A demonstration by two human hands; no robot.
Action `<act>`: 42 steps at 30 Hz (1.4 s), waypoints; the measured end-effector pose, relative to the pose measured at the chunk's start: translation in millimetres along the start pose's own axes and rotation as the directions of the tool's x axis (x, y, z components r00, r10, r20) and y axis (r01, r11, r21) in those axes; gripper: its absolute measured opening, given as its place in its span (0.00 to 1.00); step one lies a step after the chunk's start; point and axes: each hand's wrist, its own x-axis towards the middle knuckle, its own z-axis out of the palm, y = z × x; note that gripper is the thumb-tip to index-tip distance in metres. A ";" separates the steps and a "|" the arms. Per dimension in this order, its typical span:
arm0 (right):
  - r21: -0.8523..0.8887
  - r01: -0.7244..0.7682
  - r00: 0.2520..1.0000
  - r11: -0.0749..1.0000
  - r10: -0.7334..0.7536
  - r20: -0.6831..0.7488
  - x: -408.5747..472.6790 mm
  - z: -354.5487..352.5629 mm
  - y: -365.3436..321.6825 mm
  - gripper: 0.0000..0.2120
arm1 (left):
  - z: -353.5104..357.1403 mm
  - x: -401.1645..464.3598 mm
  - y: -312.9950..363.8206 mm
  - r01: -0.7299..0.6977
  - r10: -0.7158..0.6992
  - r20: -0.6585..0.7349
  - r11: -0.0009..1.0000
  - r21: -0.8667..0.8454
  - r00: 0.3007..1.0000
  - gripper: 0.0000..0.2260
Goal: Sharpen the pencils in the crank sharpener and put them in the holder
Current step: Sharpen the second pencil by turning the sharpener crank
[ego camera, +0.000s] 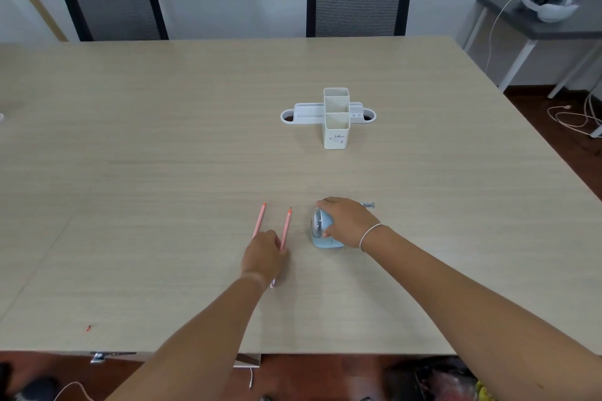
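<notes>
Two pink pencils lie side by side on the wooden table (pixel 163 172), tips pointing away from me: the left pencil (pixel 259 221) and the right pencil (pixel 286 227). My left hand (pixel 264 254) rests over their near ends, with fingers closed around the right pencil. A light blue crank sharpener (pixel 321 229) stands to the right of the pencils. My right hand (pixel 347 221) lies on top of it and grips it; its crank handle (pixel 369 205) pokes out behind the hand. The white pencil holder (pixel 335 127) stands farther back, its compartments empty.
Two black mesh chairs (pixel 358 5) stand behind the table's far edge. A grey side table (pixel 537 26) with a white object and cables is at the right. A small red scrap (pixel 88 328) lies near the front left edge.
</notes>
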 end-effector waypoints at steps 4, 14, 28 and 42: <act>0.008 0.002 1.000 1.000 -0.001 -0.003 0.0 0.4 0.5 0.18 | 1.8 -1.2 -0.1 0.032 -0.032 -0.013 0.999 -0.014 0.999 0.05; -0.006 -0.004 1.000 1.000 0.004 -0.007 -0.7 1.2 0.3 0.16 | -9.8 -0.1 -4.7 0.054 -0.059 -0.026 0.985 -0.163 0.998 0.03; -0.009 -0.007 1.000 1.000 0.006 -0.012 2.0 3.1 2.0 0.16 | -48.5 9.2 1.1 -0.244 0.227 -0.092 0.917 -0.316 0.970 0.12; -0.022 -0.004 1.000 1.000 0.004 -0.009 3.2 4.7 3.8 0.18 | -56.2 11.3 4.0 -0.307 0.302 -0.057 0.919 -0.247 0.951 0.13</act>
